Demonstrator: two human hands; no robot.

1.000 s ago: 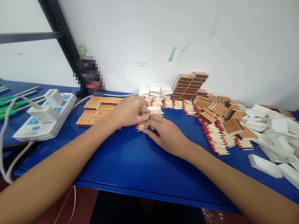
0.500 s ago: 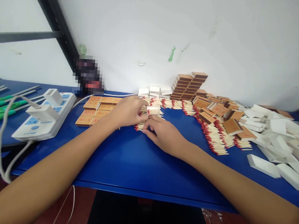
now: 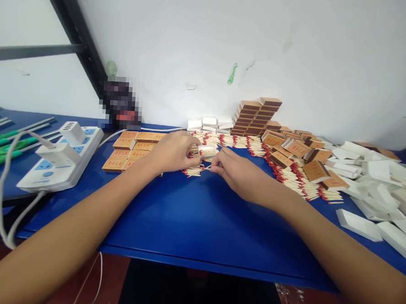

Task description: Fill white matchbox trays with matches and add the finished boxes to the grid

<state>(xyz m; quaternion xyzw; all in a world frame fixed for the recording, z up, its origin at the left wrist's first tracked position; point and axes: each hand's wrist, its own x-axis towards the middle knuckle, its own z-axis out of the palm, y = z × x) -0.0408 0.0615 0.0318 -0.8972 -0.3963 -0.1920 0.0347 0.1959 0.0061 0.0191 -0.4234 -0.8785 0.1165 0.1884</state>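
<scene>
My left hand (image 3: 172, 151) is closed around a small white matchbox tray (image 3: 208, 151) filled with red-tipped matches, held just above the blue table (image 3: 185, 215). My right hand (image 3: 243, 175) pinches at the tray's right end, fingers curled together. A loose bundle of matches (image 3: 193, 170) lies on the table under the hands. More matches (image 3: 290, 180) run in a band to the right.
Finished brown matchboxes (image 3: 130, 150) lie in rows at the left; a stack of brown sleeves (image 3: 256, 116) stands by the wall. White trays (image 3: 376, 181) are heaped at the right. A power strip (image 3: 58, 159) with a cable and green-handled tools (image 3: 4, 142) sit far left.
My right hand has lifted off the table and moved right and up to the tray's end. The left hand with the tray has barely shifted.
</scene>
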